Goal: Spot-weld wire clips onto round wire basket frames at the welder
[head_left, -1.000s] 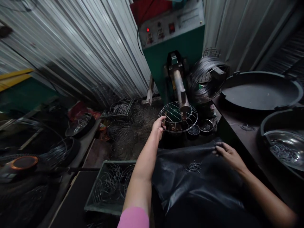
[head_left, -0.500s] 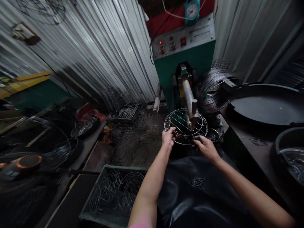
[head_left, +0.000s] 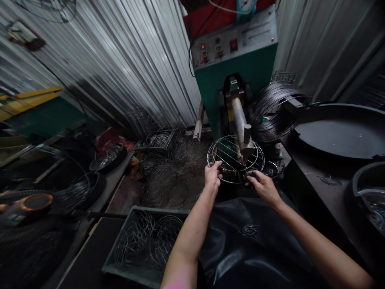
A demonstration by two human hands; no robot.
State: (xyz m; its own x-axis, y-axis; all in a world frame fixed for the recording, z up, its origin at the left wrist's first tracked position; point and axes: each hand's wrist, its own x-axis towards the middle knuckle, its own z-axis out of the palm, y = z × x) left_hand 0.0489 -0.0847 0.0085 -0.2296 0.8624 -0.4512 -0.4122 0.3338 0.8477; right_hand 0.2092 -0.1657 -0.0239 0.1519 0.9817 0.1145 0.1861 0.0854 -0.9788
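Note:
A round wire rack (head_left: 226,141), made of two rings joined by straight bars, is held beneath the metal arm (head_left: 241,124) of a green machine (head_left: 234,64). My left hand (head_left: 213,174) grips its near left rim, fingers closed round the wire. At the near right rim, my right hand (head_left: 261,184) is closed, with thumb and fingers pinched together. Whether it pinches the rim or a small wire piece against it is too dark to make out. The arm's tip comes down inside the rack, close to its near right side. Small wire pieces (head_left: 250,230) lie on the black apron (head_left: 234,261) over my lap.
A green crate (head_left: 120,241) with wire rings stands at lower left. Right of the machine hangs a wire coil (head_left: 272,108); a large black pan (head_left: 343,128) and a black tub (head_left: 355,192) rest on the right-hand bench. Several wire racks lie on the floor (head_left: 192,180).
The camera view has shifted slightly, so the machine panel sits higher in the picture. Both hands and the rack keep nearly the same place under the arm.

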